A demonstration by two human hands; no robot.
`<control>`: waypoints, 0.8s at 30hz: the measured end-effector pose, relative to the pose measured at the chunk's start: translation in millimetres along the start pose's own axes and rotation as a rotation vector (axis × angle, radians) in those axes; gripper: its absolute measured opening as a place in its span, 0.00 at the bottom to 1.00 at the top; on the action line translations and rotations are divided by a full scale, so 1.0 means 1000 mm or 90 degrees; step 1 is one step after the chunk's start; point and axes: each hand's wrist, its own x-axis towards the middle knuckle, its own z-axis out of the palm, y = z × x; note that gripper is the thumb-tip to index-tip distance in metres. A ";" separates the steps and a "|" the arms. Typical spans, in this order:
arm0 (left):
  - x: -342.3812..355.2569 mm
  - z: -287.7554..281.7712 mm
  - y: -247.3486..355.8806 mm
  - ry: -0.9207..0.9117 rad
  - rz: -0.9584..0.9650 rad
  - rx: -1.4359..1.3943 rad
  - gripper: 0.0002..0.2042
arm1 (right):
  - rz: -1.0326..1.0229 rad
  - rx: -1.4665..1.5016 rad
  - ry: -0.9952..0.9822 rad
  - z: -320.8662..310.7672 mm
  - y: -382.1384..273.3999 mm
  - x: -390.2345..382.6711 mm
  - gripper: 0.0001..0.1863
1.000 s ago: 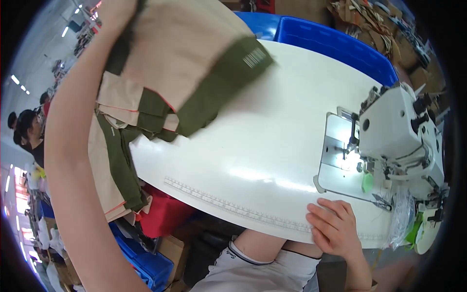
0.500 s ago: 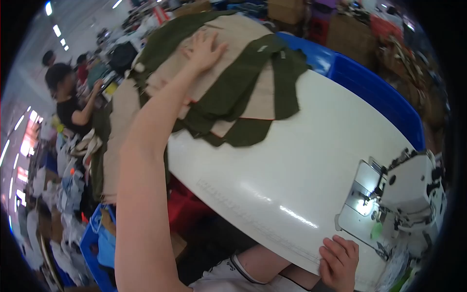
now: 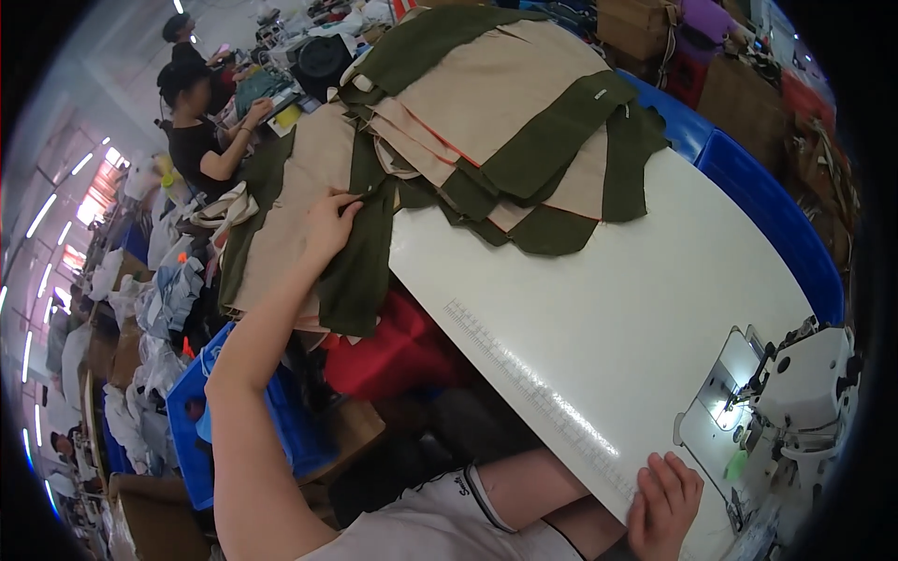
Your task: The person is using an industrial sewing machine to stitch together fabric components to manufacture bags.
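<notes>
Over the left end of the white table hangs a pile of beige and dark green fabric pieces (image 3: 304, 173). My left hand (image 3: 327, 229) is at this hanging pile, thumb and forefinger closed on the edge of a green-and-beige fabric piece. A second stack of fabric pieces (image 3: 505, 89), beige with dark green borders, lies on the far part of the table, its layers fanned out. My right hand (image 3: 666, 500) rests at the table's near edge, fingers extended and holding nothing, close to a white sewing machine (image 3: 795, 379) with its lamp lit.
The white table (image 3: 561, 318) has a ruler marking along its near edge. Blue bins stand behind it (image 3: 776, 215) and below left (image 3: 192, 439). Red cloth (image 3: 393, 351) hangs beneath the fabric. A co-worker (image 3: 196, 131) stands at the far left.
My left hand has moved from the top of the stack on the table leftward and nearer, onto the hanging pile. My right hand stays at the table edge. The view has shifted.
</notes>
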 end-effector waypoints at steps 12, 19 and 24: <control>0.059 -0.086 0.128 0.436 -0.039 -0.355 0.20 | -0.019 0.006 0.015 0.002 -0.001 0.000 0.19; -0.004 0.028 0.334 -0.150 0.319 -0.530 0.22 | -0.019 -0.001 0.011 0.000 0.000 0.001 0.18; -0.043 0.136 0.333 -0.105 0.534 -0.113 0.40 | -0.003 0.020 0.013 0.001 0.001 -0.003 0.18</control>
